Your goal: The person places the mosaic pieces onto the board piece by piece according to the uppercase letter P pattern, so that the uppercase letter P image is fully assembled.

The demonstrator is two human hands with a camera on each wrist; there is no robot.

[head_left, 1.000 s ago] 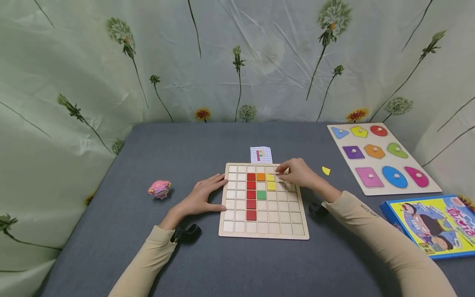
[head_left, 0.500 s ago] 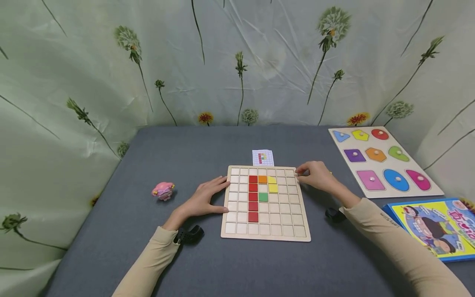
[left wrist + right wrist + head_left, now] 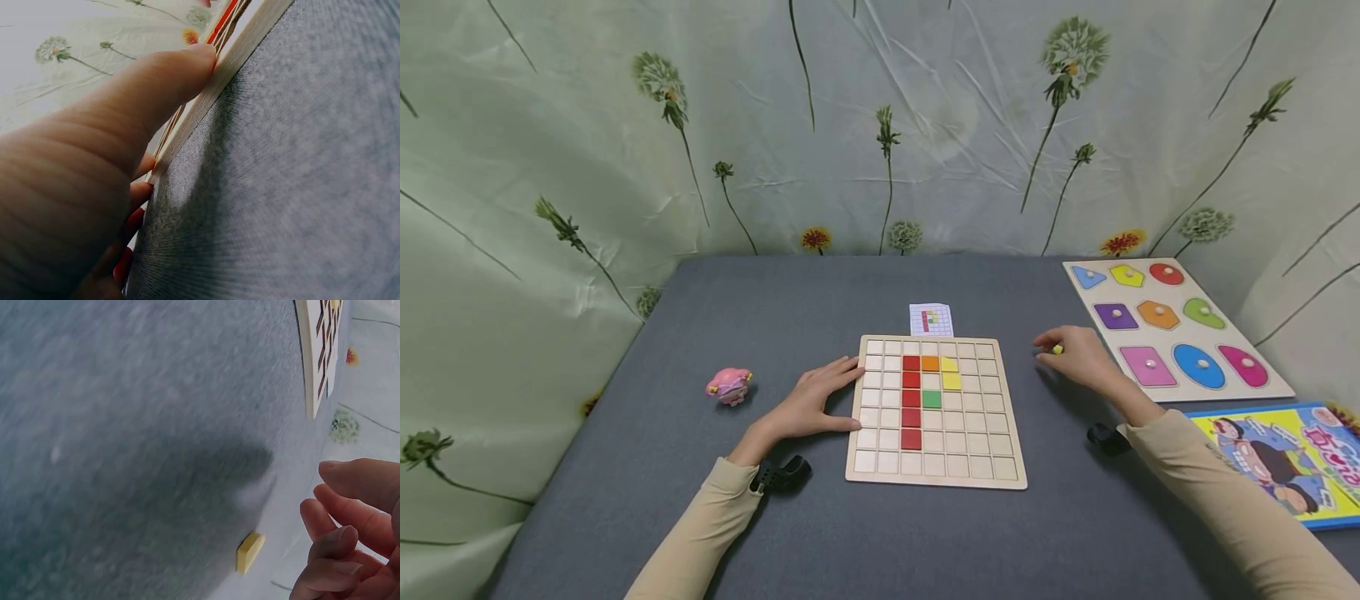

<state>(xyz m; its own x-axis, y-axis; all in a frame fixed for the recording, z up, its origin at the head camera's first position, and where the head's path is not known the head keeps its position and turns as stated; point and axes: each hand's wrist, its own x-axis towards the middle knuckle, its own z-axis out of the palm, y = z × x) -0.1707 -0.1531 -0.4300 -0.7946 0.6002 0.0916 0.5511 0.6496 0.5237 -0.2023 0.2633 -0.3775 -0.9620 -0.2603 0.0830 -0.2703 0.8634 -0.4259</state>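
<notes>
A wooden grid board [image 3: 970, 467] lies on the table, with a column of red tiles [image 3: 911, 399], an orange tile [image 3: 930, 363], two yellow tiles [image 3: 951, 381] and a green tile [image 3: 932, 399] in its cells. The upper yellow tile has a cut corner. My left hand [image 3: 818, 398] rests along the board's left edge, thumb and fingertips touching it. To the right of the board, my right hand [image 3: 1078, 360] hovers with relaxed, bent fingers over a loose yellow piece [image 3: 250, 552]. The right wrist view shows that piece on the cloth, apart from the fingers.
A small printed pattern card [image 3: 931, 319] touches the board's far edge. At the right lie a knobbed shape puzzle [image 3: 1180, 379] and a blue and yellow box [image 3: 1270, 467]. A pink toy figure [image 3: 728, 387] stands at the left. Flowered cloth hangs behind the table.
From the board's upper right area, my right hand has moved rightward to above the loose yellow piece. My left hand keeps its place on the board's edge. The view has shifted slightly.
</notes>
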